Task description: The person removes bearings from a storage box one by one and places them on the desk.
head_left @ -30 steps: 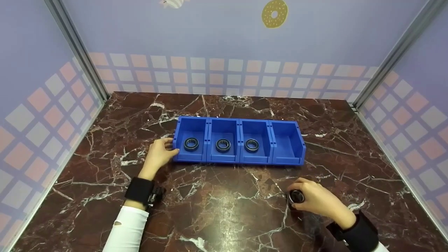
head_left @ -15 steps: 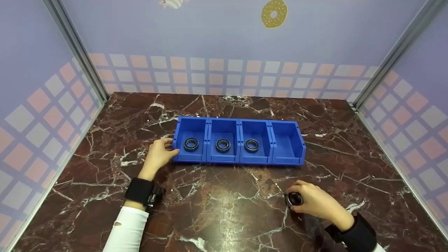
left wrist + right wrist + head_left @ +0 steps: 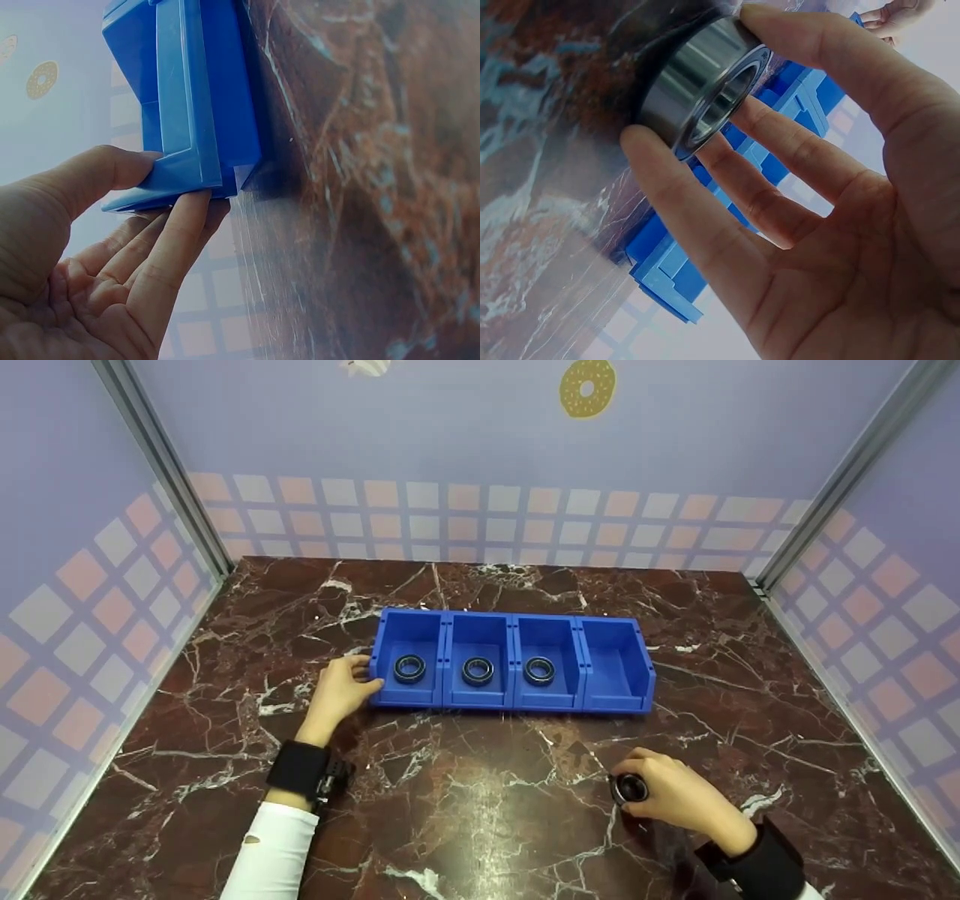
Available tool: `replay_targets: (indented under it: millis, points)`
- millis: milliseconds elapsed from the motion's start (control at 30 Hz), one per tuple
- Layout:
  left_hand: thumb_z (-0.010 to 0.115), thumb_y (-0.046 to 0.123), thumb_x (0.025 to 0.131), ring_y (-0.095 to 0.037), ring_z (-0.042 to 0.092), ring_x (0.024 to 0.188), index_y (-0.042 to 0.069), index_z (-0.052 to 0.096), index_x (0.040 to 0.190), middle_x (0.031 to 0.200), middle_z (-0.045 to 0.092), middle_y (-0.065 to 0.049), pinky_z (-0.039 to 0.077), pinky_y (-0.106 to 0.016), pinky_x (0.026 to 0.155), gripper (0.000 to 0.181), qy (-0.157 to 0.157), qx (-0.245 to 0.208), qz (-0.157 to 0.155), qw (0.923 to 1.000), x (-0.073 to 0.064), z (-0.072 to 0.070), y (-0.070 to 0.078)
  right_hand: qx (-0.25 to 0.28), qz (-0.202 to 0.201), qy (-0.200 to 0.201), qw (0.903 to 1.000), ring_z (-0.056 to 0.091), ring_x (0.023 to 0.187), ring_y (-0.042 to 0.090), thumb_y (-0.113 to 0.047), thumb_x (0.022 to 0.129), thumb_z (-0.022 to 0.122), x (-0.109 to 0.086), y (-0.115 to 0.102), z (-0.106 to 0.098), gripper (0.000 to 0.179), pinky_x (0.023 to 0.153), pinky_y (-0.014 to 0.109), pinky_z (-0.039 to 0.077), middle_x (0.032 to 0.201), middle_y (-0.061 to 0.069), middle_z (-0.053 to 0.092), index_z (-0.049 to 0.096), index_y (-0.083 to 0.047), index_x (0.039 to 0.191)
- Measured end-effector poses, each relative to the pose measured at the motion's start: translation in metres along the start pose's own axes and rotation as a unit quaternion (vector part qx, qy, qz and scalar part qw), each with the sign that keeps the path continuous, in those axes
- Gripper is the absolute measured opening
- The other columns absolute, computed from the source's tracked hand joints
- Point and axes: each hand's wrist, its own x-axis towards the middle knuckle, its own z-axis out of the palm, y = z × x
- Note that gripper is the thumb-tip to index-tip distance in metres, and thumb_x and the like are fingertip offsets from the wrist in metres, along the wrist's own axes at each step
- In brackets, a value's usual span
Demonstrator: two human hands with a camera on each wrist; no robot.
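A row of joined blue storage bins (image 3: 615, 705) stands on the table. My left hand (image 3: 341, 691) grips the side wall of its leftmost bin, the thumb over the edge and the fingers against the outside; the left wrist view shows this bin wall (image 3: 175, 90) close up. One black-and-silver ball bearing (image 3: 410, 679) lies in the leftmost bin, another bearing (image 3: 478, 682) in the second and a third bearing (image 3: 539, 682) in the third. In front of the bins, my right hand (image 3: 675, 791) pinches a larger steel bearing (image 3: 682, 82) between thumb and finger, close over the table.
The rightmost bin (image 3: 611, 664) shows its bare floor. Under everything is a dark red marbled table (image 3: 480, 780). Pale purple panels with a checked band (image 3: 465, 502) close off the back and both sides, joined by metal corner posts (image 3: 161, 465).
My right hand has shifted slightly left and toward me with the bearing, which turns a little more of its face upward. The left hand and the bins stay where they were.
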Motion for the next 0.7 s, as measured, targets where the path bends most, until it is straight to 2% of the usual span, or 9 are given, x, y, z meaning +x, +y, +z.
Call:
replay_targets:
  millis: [433,700]
  points:
    - [0.070,0.000,0.093,-0.048,0.064,0.118,-0.019,0.056,0.132,0.127,0.062,-0.038,0.054,-0.051,0.102,0.046,0.001,-0.001,0.004,1.0000,-0.0011,-0.0010,0.0008,-0.004,-0.002,0.010,0.9999,0.067,0.088,0.023,-0.005,0.079,0.086,-0.0021,-0.0013,0.0041,0.037,0.072,0.038,0.058,0.105,0.005,0.064,0.074,-0.003,0.114]
    - [0.070,0.001,0.093,-0.048,0.064,0.119,-0.019,0.055,0.135,0.129,0.061,-0.037,0.054,-0.051,0.102,0.049,-0.004,0.002,0.001,1.0000,-0.0006,-0.0009,0.0006,-0.024,0.001,0.021,0.9995,0.063,0.083,0.017,-0.001,0.076,0.084,-0.0032,-0.0022,0.0067,0.039,0.065,0.033,0.053,0.104,0.006,0.064,0.074,0.000,0.114]
